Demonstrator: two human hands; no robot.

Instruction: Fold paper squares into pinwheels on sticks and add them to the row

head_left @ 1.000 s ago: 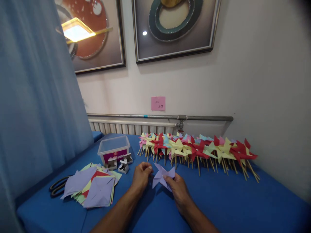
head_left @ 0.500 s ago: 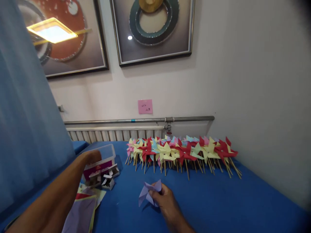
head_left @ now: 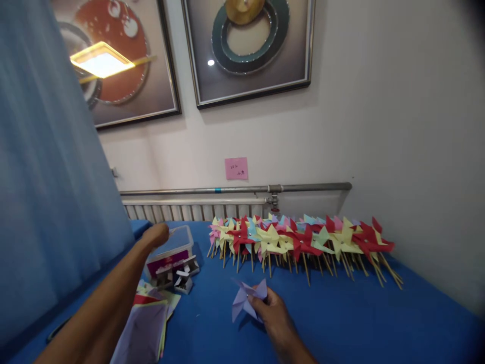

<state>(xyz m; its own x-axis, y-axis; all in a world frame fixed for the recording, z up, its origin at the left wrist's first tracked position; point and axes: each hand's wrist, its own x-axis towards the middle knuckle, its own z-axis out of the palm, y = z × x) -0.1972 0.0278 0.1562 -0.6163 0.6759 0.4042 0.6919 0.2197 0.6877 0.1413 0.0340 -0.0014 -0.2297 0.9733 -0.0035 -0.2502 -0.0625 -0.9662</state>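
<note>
Pinching a lilac pinwheel (head_left: 242, 303) in the right hand (head_left: 278, 314); holding the left hand (head_left: 156, 235), with unclear grip, at the tub (head_left: 166, 260) behind boxes (head_left: 184, 283), masking paper sheets (head_left: 142, 331) by forearm (head_left: 104, 303).

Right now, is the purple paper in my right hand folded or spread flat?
Folded: the purple paper pinwheel shows bent, raised blades, and the right hand holds it with the thumb near its middle.
</note>
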